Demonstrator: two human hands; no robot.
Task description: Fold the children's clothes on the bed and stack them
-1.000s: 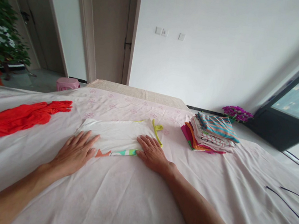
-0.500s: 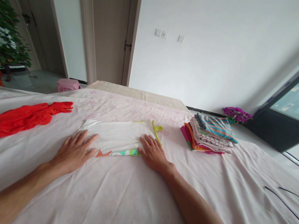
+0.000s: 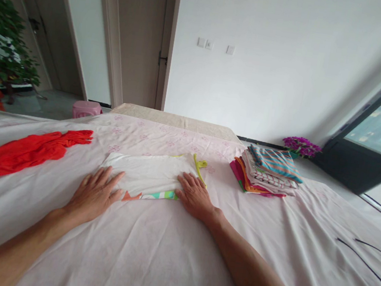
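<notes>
A white garment [image 3: 150,172] with yellow-green trim at its right end lies folded flat on the pale pink bedsheet [image 3: 145,251]. Along its near edge shows a strip of green, blue and orange print. My left hand [image 3: 95,191] rests flat on its left end, fingers stretched out. On the near right corner lies my right hand [image 3: 197,195], also flat with its fingers extended. Neither hand grips the cloth. Whether the garment is a shirt or a vest I cannot tell.
To the left lies a crumpled red garment [image 3: 37,151]. A stack of folded clothes [image 3: 268,171] stands on the right, a striped one on top. Dark cords [image 3: 367,265] cross the sheet at far right. Beyond are a pink stool [image 3: 87,108] and purple flowers [image 3: 302,145].
</notes>
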